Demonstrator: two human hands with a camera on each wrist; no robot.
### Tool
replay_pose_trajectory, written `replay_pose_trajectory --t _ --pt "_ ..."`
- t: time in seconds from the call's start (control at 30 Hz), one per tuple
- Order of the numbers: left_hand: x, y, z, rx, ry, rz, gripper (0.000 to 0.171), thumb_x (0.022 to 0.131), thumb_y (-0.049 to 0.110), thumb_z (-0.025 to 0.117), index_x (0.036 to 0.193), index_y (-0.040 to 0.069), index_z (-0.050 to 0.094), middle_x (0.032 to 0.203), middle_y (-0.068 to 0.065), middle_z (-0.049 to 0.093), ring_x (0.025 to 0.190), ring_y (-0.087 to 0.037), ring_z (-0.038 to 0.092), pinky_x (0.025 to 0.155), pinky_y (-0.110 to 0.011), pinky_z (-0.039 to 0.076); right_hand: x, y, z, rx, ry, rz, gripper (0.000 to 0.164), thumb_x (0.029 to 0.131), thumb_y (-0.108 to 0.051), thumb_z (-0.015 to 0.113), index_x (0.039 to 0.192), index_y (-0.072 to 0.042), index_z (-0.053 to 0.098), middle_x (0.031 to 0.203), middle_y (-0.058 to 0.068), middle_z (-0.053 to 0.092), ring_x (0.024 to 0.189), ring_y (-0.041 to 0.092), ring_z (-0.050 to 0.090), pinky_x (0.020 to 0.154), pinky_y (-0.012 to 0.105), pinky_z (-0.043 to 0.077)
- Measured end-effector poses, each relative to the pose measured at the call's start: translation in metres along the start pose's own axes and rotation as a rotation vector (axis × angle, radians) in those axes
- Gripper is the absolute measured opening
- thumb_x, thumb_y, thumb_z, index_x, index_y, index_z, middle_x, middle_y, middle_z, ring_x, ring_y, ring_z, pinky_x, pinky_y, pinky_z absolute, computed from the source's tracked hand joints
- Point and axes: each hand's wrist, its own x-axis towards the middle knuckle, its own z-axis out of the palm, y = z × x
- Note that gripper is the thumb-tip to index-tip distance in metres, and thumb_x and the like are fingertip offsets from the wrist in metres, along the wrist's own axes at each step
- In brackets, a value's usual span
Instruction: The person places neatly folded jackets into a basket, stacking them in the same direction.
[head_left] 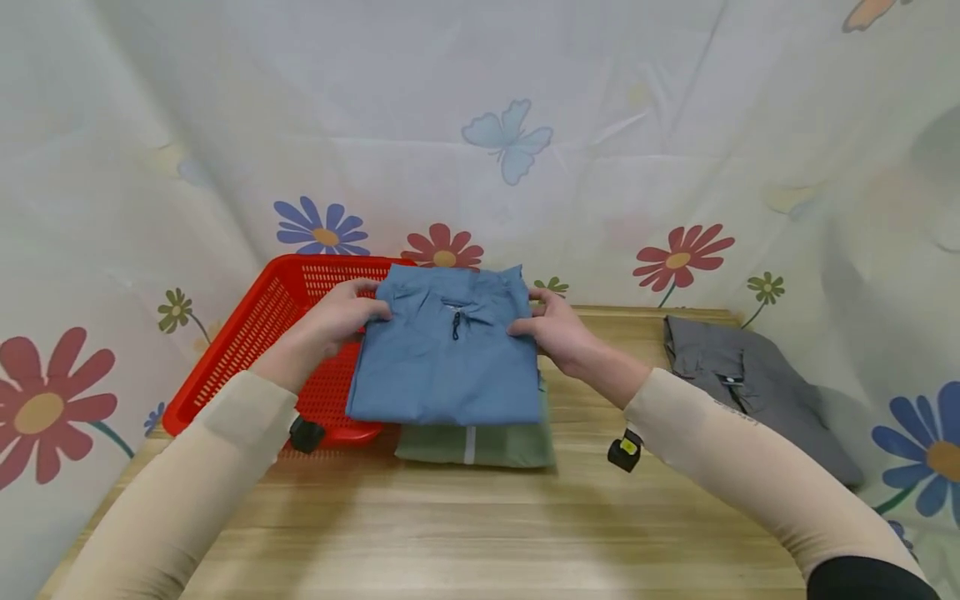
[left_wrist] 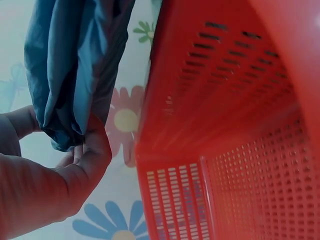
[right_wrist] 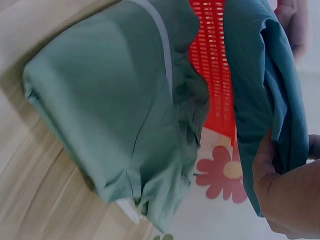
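Note:
A folded blue jacket (head_left: 450, 367) with a short zipper at its collar hangs between my two hands, raised above the table. My left hand (head_left: 341, 317) pinches its left edge, thumb on top and fingers beneath; the left wrist view shows the layered fabric (left_wrist: 75, 75) in that grip. At the opposite edge my right hand (head_left: 558, 329) holds the jacket the same way. Below it a folded green garment (head_left: 480, 446) with a pale stripe lies on the table, partly hidden by the jacket in the head view. The right wrist view shows more of this green garment (right_wrist: 110, 95).
A red plastic basket (head_left: 232, 350) with perforated walls stands at the left, close beside my left hand. A folded dark grey garment (head_left: 757, 383) lies on the wooden table (head_left: 480, 533) at the right. A flower-printed curtain (head_left: 600, 208) hangs behind.

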Motion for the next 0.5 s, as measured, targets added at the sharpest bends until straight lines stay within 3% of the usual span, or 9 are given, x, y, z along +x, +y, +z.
replay_pose_trajectory --t 0.17,0.5 --pt "-0.001 -0.006 -0.015 0.032 -0.002 -0.006 0.074 0.097 0.01 0.059 0.161 0.001 0.023 0.156 -0.022 0.036 0.133 -0.041 0.04 0.109 -0.059 0.041 0.007 0.004 0.017 0.025 0.011 -0.013 0.072 0.095 0.006 0.061 0.157 -0.006 0.027 0.145 0.024 0.049 0.128 0.04 0.054 0.101 0.051 0.05" --pt "0.002 -0.02 -0.052 0.207 0.022 -0.037 0.074 0.098 0.014 0.059 0.159 -0.005 0.022 0.153 -0.029 0.035 0.132 -0.045 0.04 0.106 -0.059 0.044 0.023 0.008 0.054 0.062 -0.012 -0.021 0.07 0.096 0.005 0.063 0.156 -0.005 0.028 0.145 0.024 0.049 0.127 0.039 0.056 0.099 0.05 0.052"
